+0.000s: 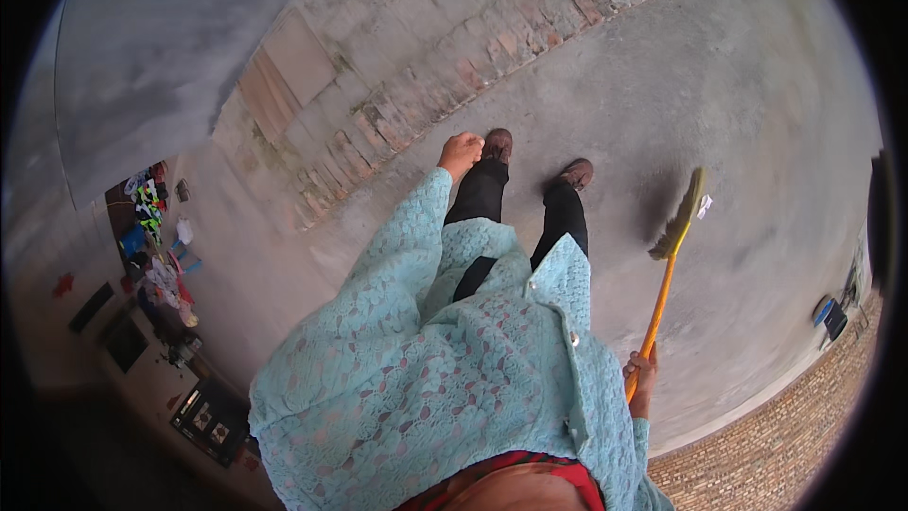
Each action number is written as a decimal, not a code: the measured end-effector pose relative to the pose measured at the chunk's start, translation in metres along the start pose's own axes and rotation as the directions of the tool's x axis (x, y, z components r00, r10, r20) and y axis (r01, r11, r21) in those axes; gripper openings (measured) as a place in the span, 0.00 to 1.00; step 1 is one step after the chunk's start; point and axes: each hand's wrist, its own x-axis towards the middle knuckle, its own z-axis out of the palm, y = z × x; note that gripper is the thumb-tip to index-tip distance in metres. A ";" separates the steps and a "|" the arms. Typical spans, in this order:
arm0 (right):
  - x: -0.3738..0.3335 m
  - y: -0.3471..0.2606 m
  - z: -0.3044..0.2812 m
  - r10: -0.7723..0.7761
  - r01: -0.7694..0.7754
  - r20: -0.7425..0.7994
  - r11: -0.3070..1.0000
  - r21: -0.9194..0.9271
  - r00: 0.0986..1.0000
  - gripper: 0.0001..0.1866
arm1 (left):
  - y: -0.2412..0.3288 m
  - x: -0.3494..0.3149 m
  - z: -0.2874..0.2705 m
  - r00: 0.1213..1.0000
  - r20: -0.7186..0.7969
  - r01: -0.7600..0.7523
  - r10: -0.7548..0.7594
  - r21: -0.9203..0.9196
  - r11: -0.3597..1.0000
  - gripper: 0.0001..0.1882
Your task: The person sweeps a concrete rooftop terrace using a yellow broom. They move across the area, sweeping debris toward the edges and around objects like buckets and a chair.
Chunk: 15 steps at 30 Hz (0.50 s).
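My right hand [641,377] is wrapped round the orange handle of a broom [659,301], low at the right. The broom's yellow-brown bristle head [683,216] slants over the grey concrete floor, its shadow falling to the left. A small white scrap [705,206] shows right beside the bristles. Out in front of me, my left hand [461,155] is curled into a loose fist near my left shoe [497,144]; nothing sticks out of it. My right shoe [576,173] stands on the concrete floor [615,114]. Pale blue lace sleeves cover my arms.
A row of worn bricks [378,123] borders the concrete along the far left. Colourful heaped cloth items [161,255] lie at the left, near a dark framed panel [210,421]. A blue and black object [830,315] lies far right, by a brick-patterned strip [776,445].
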 end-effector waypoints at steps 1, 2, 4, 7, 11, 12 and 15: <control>0.011 -0.005 0.002 0.025 -0.025 0.027 1.000 -0.009 0.999 0.39 | 0.002 0.021 0.009 1.000 -0.011 0.022 -0.022 -0.020 1.000 0.10; 0.016 -0.009 0.002 0.053 -0.051 0.037 0.998 -0.042 0.998 0.39 | 0.003 0.035 0.015 0.999 -0.020 0.042 -0.042 -0.021 0.999 0.10; 0.025 -0.013 0.001 0.101 -0.096 0.037 0.989 -0.115 0.994 0.39 | -0.001 0.069 0.033 0.997 -0.031 0.076 -0.077 -0.023 0.997 0.10; 0.034 -0.015 -0.003 0.226 -0.216 0.021 0.952 -0.217 0.974 0.40 | -0.024 0.119 0.056 1.000 -0.008 -0.017 0.019 0.162 0.987 0.11; 0.052 -0.017 -0.012 0.321 -0.312 0.008 0.926 -0.213 0.947 0.36 | -0.047 0.186 0.084 0.977 0.020 -0.203 0.212 0.384 0.901 0.11; 0.058 -0.019 -0.012 0.335 -0.325 0.019 0.925 -0.199 0.942 0.35 | -0.052 0.202 0.090 0.970 0.020 -0.228 0.243 0.433 0.872 0.12; 0.066 -0.018 -0.007 0.501 -0.499 -0.047 0.838 -0.221 0.864 0.39 | -0.069 0.249 0.101 0.963 0.017 -0.231 0.270 0.573 0.786 0.15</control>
